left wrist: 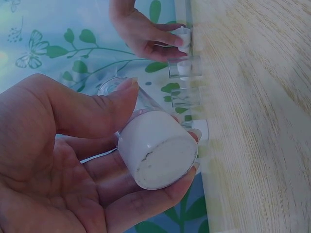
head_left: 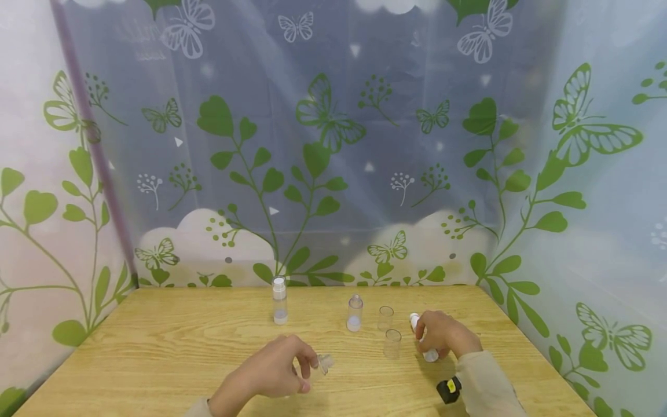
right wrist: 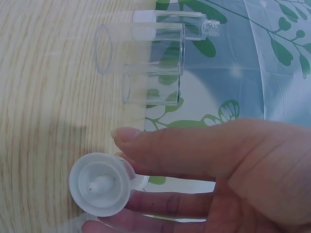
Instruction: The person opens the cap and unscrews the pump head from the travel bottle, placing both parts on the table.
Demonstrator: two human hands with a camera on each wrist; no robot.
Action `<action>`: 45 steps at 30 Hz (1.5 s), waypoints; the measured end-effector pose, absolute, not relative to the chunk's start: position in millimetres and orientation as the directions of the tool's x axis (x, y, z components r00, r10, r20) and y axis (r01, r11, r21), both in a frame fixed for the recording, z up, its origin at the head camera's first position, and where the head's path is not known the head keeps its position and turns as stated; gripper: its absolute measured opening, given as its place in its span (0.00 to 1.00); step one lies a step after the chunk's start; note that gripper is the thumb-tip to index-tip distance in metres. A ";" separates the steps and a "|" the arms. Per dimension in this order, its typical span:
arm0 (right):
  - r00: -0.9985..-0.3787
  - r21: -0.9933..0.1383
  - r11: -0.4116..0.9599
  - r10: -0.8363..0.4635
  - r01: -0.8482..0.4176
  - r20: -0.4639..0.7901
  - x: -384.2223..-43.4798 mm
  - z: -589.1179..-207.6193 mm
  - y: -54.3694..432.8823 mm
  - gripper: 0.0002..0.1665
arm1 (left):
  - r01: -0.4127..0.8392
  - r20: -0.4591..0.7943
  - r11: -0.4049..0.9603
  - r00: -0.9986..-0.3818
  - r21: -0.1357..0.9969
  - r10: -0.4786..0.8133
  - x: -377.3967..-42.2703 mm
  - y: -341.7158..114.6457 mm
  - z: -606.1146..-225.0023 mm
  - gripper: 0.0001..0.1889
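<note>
Clear bottle (left wrist: 158, 150), white-based: clamped in left grip (head_left: 276, 366), long axis aslant, neck rightward. White pump head (right wrist: 99, 184): pinched in right grip (head_left: 443, 333), well right of bottle, hollow end wristward. Between, on table (head_left: 172, 359): two clear cups (head_left: 392, 345), nearer right grip.

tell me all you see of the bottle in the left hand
The bottle has a clear body, glass or plastic, and a white base with a dark mark near its bottom edge. The left hand holds it tilted over the table, between thumb and fingers; in the head view, its clear, uncapped neck points rightward.
</note>
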State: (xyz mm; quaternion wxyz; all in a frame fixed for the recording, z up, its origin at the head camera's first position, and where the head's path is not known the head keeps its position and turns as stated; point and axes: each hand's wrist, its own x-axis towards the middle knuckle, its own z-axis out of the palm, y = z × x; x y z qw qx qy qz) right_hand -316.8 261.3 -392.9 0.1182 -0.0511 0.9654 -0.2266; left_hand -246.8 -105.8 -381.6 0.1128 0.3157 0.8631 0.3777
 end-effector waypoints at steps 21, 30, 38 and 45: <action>-0.971 -0.399 0.914 -0.154 -0.071 -0.181 -309.7 -375.9 261.7 0.14 | 0.448 0.054 0.516 -0.791 0.730 0.609 -248.9 -102.5 -381.8 0.16; -0.942 -0.392 0.909 -0.243 -0.138 -0.231 -303.9 -355.5 251.5 0.20 | 0.492 0.136 0.500 -0.796 0.712 0.590 -260.2 -89.1 -388.5 0.16; -0.930 -0.382 0.914 -0.252 -0.137 -0.268 -298.6 -345.0 248.9 0.21 | 0.530 0.179 0.537 -0.801 0.657 0.571 -284.4 -57.2 -384.3 0.17; -0.925 -0.384 0.912 -0.262 -0.143 -0.276 -295.3 -341.4 250.1 0.21 | 0.467 0.157 0.531 -0.835 0.707 0.527 -305.1 -32.7 -387.6 0.16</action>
